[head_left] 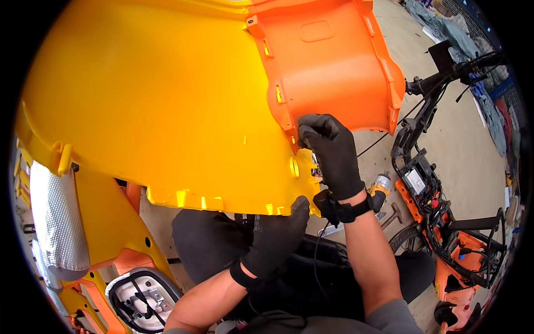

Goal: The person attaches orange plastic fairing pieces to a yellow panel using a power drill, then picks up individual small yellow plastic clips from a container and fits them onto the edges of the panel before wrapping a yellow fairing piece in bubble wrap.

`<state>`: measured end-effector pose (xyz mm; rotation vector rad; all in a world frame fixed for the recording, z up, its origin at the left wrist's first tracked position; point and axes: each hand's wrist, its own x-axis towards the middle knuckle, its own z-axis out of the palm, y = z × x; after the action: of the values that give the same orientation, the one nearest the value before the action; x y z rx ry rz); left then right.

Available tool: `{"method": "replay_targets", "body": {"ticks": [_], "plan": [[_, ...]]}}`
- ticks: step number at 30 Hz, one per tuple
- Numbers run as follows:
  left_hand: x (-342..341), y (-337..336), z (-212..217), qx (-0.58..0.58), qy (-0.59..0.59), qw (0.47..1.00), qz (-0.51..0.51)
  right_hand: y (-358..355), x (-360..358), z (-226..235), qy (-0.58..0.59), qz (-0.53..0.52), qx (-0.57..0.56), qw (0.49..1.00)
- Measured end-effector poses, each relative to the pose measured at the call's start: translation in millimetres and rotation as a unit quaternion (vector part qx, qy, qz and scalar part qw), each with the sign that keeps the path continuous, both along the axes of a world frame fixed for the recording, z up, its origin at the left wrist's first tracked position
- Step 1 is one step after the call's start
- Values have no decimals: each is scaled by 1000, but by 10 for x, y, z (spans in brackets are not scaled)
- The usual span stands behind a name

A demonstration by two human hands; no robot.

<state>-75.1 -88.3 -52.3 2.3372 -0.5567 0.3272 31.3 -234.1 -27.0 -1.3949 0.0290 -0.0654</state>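
Observation:
A large yellow plastic panel (156,100) spreads in front of me, its inner side with clips and tabs facing up. An orange plastic panel (334,72) lies along its right side, with yellow tabs showing through slots at the seam. My left hand (278,239), in a black glove, grips the yellow panel's near edge, thumb on top. My right hand (331,153), gloved too, is curled at the orange panel's lower corner beside the seam. Its fingertips are pressed together; whatever they hold is hidden.
On the right stands a bare scooter frame (417,150) with cables and orange parts. A yellow-and-black power drill (380,189) and a hammer (393,214) lie on the floor near my right forearm. At left are a silver padded roll (58,222), more yellow-orange bodywork (111,222) and a seat-like part (142,300).

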Motion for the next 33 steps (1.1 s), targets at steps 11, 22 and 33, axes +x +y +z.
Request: {"method": "replay_targets", "body": {"ticks": [11, 22, 33], "plan": [[-57, 244, 532, -245, 208, 947, -12, -62, -88, -266, 4, -7, 64, 998], [1, 378, 635, -390, 380, 838, 23, 43, 46, -248, -20, -6, 101, 995], [-22, 209, 492, -302, 421, 853, 59, 65, -51, -400, 19, -26, 57, 998]]}}
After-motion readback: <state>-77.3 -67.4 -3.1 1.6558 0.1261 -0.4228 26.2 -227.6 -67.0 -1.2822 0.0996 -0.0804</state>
